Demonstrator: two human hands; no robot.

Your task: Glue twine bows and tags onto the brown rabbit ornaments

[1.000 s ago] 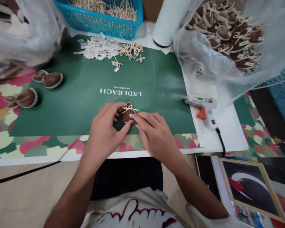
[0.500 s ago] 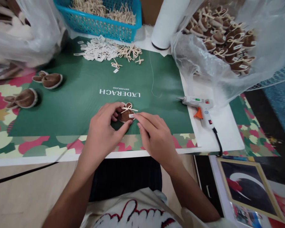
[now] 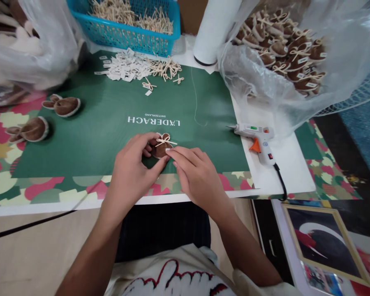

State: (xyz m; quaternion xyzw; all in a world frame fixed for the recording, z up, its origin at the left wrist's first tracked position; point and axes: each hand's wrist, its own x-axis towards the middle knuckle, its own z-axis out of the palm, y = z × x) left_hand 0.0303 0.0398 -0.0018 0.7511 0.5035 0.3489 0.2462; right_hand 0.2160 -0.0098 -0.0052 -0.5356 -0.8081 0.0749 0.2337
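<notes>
Bunny (image 3: 158, 153) of brown plush, bow (image 3: 163, 141) already on, is lying near the front edge of the surface (image 3: 95, 119), left hand (image 3: 134, 162) grasping it, right hand (image 3: 197, 174) touching its label (image 3: 167, 149), pinch unclear, two undecorated bunnies (image 3: 68, 107) lying toward the left edge.

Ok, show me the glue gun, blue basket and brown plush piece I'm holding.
Glue gun (image 3: 259, 134), head view: white body.
Blue basket (image 3: 123, 38), head view: front wall.
Brown plush piece (image 3: 158, 152), head view: its rounded body.
</notes>
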